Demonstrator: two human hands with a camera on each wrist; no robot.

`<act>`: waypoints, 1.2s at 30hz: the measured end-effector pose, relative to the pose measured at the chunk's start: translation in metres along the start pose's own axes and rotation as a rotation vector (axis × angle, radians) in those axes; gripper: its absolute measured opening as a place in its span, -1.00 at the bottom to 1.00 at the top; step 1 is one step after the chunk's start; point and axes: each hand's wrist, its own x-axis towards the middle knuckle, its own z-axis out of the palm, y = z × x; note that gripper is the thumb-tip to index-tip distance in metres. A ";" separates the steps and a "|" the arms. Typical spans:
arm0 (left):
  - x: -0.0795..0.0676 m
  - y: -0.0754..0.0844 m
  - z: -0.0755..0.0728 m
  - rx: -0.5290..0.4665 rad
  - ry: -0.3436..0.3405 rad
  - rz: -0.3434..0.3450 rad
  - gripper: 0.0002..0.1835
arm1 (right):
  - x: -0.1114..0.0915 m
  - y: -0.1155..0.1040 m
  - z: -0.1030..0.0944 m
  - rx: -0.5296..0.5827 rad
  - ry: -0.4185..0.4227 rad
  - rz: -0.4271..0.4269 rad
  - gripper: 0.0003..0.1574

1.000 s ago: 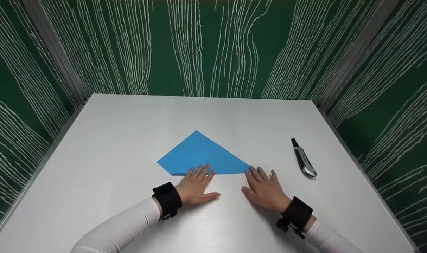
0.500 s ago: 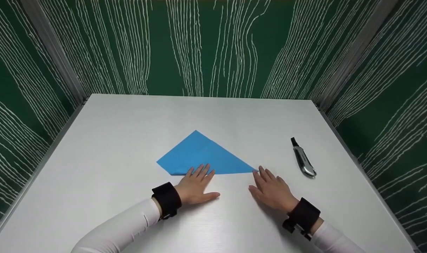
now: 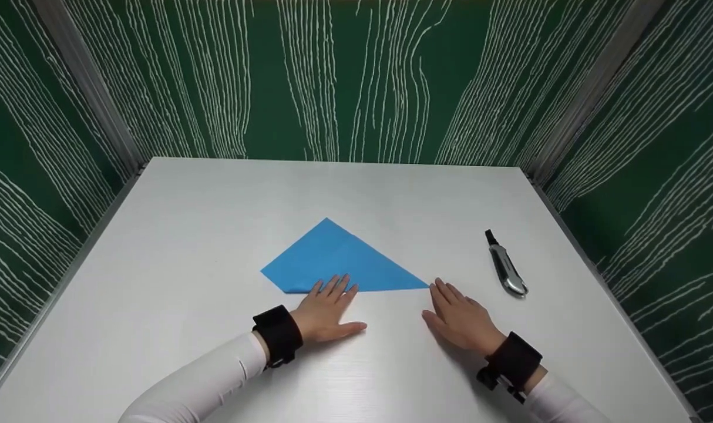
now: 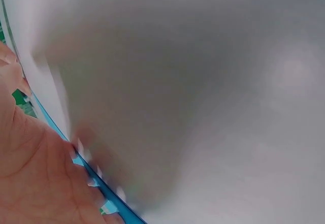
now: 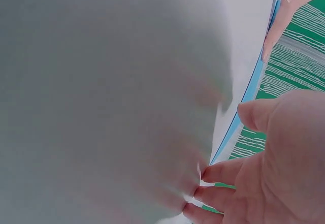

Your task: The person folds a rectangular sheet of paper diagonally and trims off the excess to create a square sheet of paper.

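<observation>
A folded sheet of blue paper lies flat on the white table, with a straight folded edge toward the person. My left hand rests on that near edge, fingers straight and spread, thumb out to the right. At the paper's pointed right corner, my right hand lies with straight fingers, the fingertips at the very tip. In the left wrist view, the left hand's fingers reach over the blue edge. The right wrist view shows the right hand beside the paper's thin blue edge.
A grey and black utility knife lies on the table right of the paper. Green walls with white wavy lines stand behind and at both sides. A black band circles each wrist.
My right hand has slid right along the paper's near edge, uncovering its right tip. The left hand and the paper have stayed in place.
</observation>
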 end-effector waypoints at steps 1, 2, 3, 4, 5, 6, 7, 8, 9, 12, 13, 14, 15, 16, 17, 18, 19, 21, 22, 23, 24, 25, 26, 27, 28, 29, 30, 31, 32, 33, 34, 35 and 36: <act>0.000 0.000 0.000 0.001 0.001 -0.001 -0.08 | 0.000 -0.001 0.000 0.000 -0.001 0.000 -0.14; 0.000 -0.001 0.000 0.002 0.001 -0.002 -0.08 | 0.000 -0.001 -0.001 -0.001 -0.002 0.001 -0.14; 0.000 -0.001 0.001 0.004 0.000 -0.002 -0.08 | 0.001 -0.002 -0.001 0.002 -0.002 -0.001 -0.14; 0.001 -0.002 0.001 0.004 -0.002 -0.003 -0.08 | 0.001 -0.003 -0.001 -0.001 0.002 -0.003 -0.15; 0.001 -0.002 0.001 0.002 -0.004 -0.003 -0.08 | 0.001 -0.003 -0.001 -0.008 0.008 -0.005 -0.15; 0.001 -0.002 0.001 0.000 -0.005 -0.003 -0.08 | 0.002 -0.004 -0.002 -0.014 0.017 -0.010 -0.15; 0.001 -0.001 0.001 -0.002 -0.004 -0.002 -0.08 | 0.002 -0.005 -0.002 -0.024 0.027 -0.013 -0.15; 0.001 -0.001 0.001 -0.004 -0.005 -0.003 -0.08 | 0.003 -0.007 -0.002 -0.035 0.036 -0.018 -0.15; 0.001 -0.001 0.001 -0.005 -0.005 -0.003 -0.08 | 0.004 -0.008 -0.002 -0.043 0.048 -0.024 -0.14; 0.001 0.001 0.001 -0.005 -0.007 -0.008 -0.08 | 0.008 -0.012 0.000 -0.064 0.074 -0.027 -0.11; 0.001 0.002 0.001 -0.002 -0.008 -0.011 -0.08 | 0.010 -0.014 0.000 -0.066 0.078 -0.026 -0.09; 0.001 0.002 0.001 0.003 -0.008 -0.013 -0.07 | 0.012 -0.017 0.001 -0.065 0.081 -0.026 -0.08; 0.002 0.002 0.002 0.007 -0.008 -0.015 -0.07 | 0.015 -0.019 0.001 -0.064 0.079 -0.027 -0.06; 0.002 0.002 0.002 0.011 -0.008 -0.016 -0.07 | 0.017 -0.021 0.002 -0.062 0.073 -0.030 -0.04; 0.003 0.002 0.002 0.014 -0.008 -0.018 -0.07 | 0.020 -0.024 0.003 -0.062 0.061 -0.037 -0.03; 0.004 0.002 0.003 0.017 -0.007 -0.019 -0.06 | 0.022 -0.027 0.003 -0.058 0.045 -0.050 -0.02; 0.004 0.002 0.003 0.022 -0.007 -0.020 -0.06 | 0.025 -0.030 0.004 -0.055 0.024 -0.067 -0.01; 0.004 0.002 0.002 0.025 -0.007 -0.025 -0.06 | 0.030 -0.035 0.005 -0.035 -0.030 -0.111 -0.02; 0.004 0.002 0.002 0.028 -0.009 -0.027 -0.07 | 0.032 -0.038 0.005 -0.026 -0.058 -0.136 -0.03; 0.004 0.002 0.002 0.032 -0.012 -0.029 -0.07 | 0.034 -0.041 0.006 -0.015 -0.088 -0.159 -0.03; 0.004 0.003 0.001 0.035 -0.014 -0.031 -0.07 | 0.037 -0.043 0.006 -0.005 -0.117 -0.181 -0.04; 0.004 0.003 0.001 0.036 -0.017 -0.031 -0.08 | 0.039 -0.044 0.007 0.002 -0.142 -0.202 -0.05; 0.004 0.003 0.001 0.036 -0.019 -0.031 -0.08 | 0.042 -0.045 0.008 0.014 -0.164 -0.219 -0.06; 0.004 0.003 0.001 0.039 -0.022 -0.029 -0.08 | 0.044 -0.045 0.008 0.022 -0.183 -0.235 -0.08; 0.004 0.003 0.000 0.044 -0.024 -0.029 -0.08 | 0.046 -0.045 0.009 0.031 -0.200 -0.246 -0.09; 0.004 0.003 0.000 0.050 -0.029 -0.030 -0.08 | 0.048 -0.045 0.009 0.040 -0.215 -0.254 -0.11; 0.004 0.003 0.000 0.050 -0.029 -0.029 -0.08 | 0.050 -0.044 0.009 0.047 -0.226 -0.263 -0.12; 0.004 0.003 0.000 0.051 -0.030 -0.030 -0.08 | 0.052 -0.043 0.010 0.054 -0.233 -0.269 -0.13; 0.004 0.003 0.000 0.052 -0.030 -0.030 -0.08 | 0.053 -0.042 0.010 0.059 -0.241 -0.272 -0.14; 0.004 0.003 0.000 0.054 -0.029 -0.031 -0.08 | 0.054 -0.042 0.010 0.060 -0.247 -0.274 -0.15; 0.003 0.002 0.000 0.054 -0.027 -0.030 -0.08 | 0.055 -0.041 0.010 0.059 -0.253 -0.274 -0.15; 0.003 0.002 0.000 0.053 -0.022 -0.029 -0.08 | 0.056 -0.040 0.010 0.060 -0.257 -0.275 -0.15; 0.002 0.002 -0.001 0.046 -0.013 -0.026 -0.08 | 0.057 -0.040 0.010 0.060 -0.261 -0.275 -0.14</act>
